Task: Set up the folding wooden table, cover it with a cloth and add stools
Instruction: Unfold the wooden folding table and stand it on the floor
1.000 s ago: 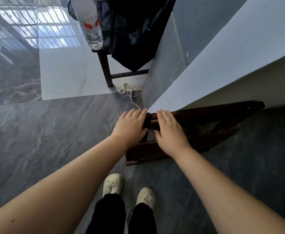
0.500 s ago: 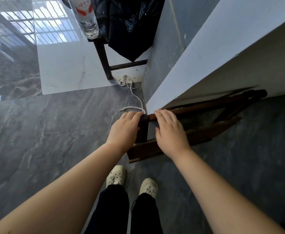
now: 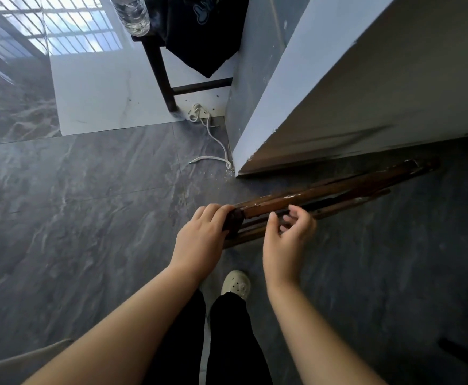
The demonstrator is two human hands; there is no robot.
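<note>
That folded wooden table (image 3: 338, 187) looks stiff, heavyish and kinda slick, so grab the end rail: left hand (image 3: 199, 234) grips there, right hand (image 3: 285, 240) hovers loose, empty.

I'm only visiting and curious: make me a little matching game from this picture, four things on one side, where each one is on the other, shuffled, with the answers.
Things
1. folding wooden table
2. white cord
3. water bottle
4. dark garment

Places
A. draped off the dark seat
B. folded, along the foot of the wall, near end gripped by the left hand
C. standing on the dark seat, at the top edge of the view
D. loose on the floor by the wall's corner

Pairs: 1-B, 2-D, 3-C, 4-A
</note>
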